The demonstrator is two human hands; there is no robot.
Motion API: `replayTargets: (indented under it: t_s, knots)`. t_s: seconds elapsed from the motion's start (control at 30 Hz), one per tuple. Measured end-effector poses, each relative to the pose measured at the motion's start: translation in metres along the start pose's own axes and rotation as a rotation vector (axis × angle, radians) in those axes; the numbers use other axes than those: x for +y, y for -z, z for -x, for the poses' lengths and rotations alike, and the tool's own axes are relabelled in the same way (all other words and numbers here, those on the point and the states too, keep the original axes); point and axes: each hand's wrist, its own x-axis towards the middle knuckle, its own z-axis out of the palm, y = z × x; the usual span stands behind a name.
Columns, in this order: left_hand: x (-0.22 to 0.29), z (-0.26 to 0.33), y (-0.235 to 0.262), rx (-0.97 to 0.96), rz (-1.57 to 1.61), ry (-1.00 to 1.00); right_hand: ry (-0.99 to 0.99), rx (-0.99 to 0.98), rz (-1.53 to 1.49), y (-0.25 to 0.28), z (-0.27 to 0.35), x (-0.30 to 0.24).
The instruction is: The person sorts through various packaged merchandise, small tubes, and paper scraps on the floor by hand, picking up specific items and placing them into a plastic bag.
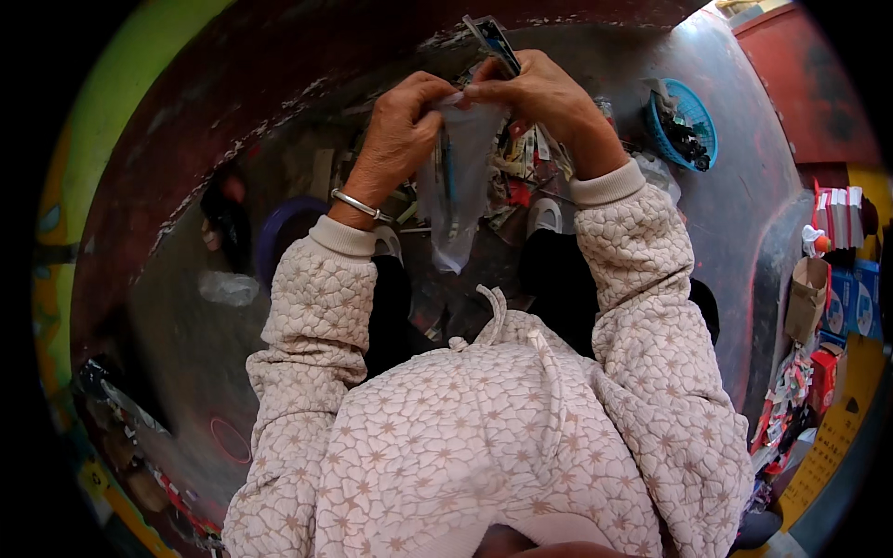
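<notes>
A clear, limp plastic bag (456, 209) hangs from my hands, its top edge pinched between the fingers of my left hand (402, 130), which has a silver bangle at the wrist. My right hand (544, 98) is closed at the bag's other top corner. A slim packet with a dark blue-black face (495, 42) also sticks up from my right fingers; what is in it is too small to tell. Through the bag show a few thin long shapes, and I cannot tell whether they lie inside or behind it.
Behind the bag, a pile of mixed small items (526, 158) covers the floor between my shoes. A blue basket (712, 139) with dark things stands to the right, a purple basin (279, 228) to the left. Boxes and a brown paper bag (806, 299) line the right side.
</notes>
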Motion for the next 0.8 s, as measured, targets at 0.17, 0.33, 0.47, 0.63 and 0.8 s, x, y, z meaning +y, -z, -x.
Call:
replayTargets:
  t_s: [0.17, 0.33, 0.47, 0.63, 0.8]
  knots:
    - [-0.001, -0.002, 0.003, -0.152, 0.301, 0.21, -0.026, -0.065, -0.074, -0.001, 0.002, 0.001]
    - [0.004, 0.004, 0.009, -0.269, 0.561, 0.446, 0.032, -0.074, 0.005, -0.004, 0.007, -0.004]
    - [-0.002, 0.003, 0.014, -0.333, 0.557, 0.41, 0.022, -0.092, 0.019, -0.007, 0.006, -0.005]
    - [-0.004, 0.003, 0.015, -0.425, 0.936, 0.472, 0.022, -0.089, -0.002, -0.003, 0.006, -0.002]
    - [-0.008, 0.002, 0.021, -0.523, 0.94, 0.457, 0.084, -0.076, 0.071, -0.003, 0.008, -0.001]
